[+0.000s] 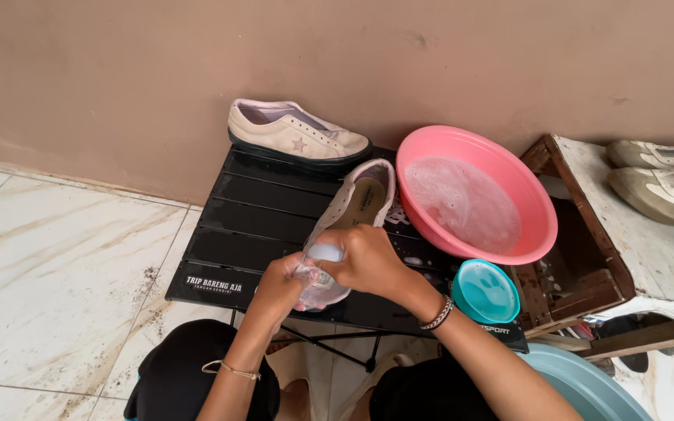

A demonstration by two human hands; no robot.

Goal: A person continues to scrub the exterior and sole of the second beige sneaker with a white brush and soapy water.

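A cream low-top shoe (356,199) lies on a small black slatted table (251,226), toe pointing toward me. My left hand (278,284) grips the shoe's toe from the left side. My right hand (364,261) lies over the toe from the right, fingers closed on a pale object (325,252) pressed against the shoe; what it is I cannot tell. The toe itself is mostly hidden under both hands. A second cream shoe (298,136) with a dark sole rests at the table's far edge against the wall.
A pink basin (536,206) of soapy water sits at the table's right. A small teal bowl (485,292) stands near my right wrist. A worn wooden crate (610,226) holds green-striped sneakers (665,191). A blue-grey tub rim (587,386) shows at bottom right.
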